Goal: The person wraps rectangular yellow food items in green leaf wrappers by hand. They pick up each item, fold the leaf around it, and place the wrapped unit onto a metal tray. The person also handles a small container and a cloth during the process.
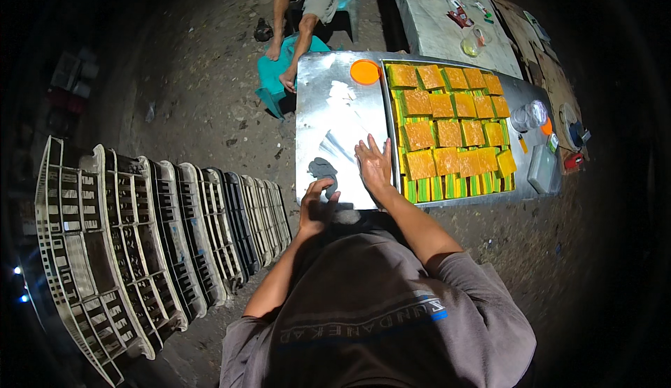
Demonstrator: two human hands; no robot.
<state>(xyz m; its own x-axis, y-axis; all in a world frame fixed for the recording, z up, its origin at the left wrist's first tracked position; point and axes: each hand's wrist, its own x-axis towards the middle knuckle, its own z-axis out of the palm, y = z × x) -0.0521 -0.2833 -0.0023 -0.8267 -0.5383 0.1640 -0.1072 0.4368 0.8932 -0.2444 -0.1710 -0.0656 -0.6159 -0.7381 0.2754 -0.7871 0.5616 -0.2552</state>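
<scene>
While a row of plastic crates (133, 238) stood on the left, the left hand (318, 210) bent its fingers at the near end of a grey cloth (321, 168), its grip impossible to tell; the right hand (374, 166) lay open, palm down, on the metal table (314, 115). To its right sat rows of yellow-and-green blocks (448, 133); a clear box (543, 169) stood farther right.

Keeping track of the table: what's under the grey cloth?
Metal tabletop shows around the grey cloth; the left hand overlaps its lower part. Anything directly beneath the cloth is covered.
</scene>
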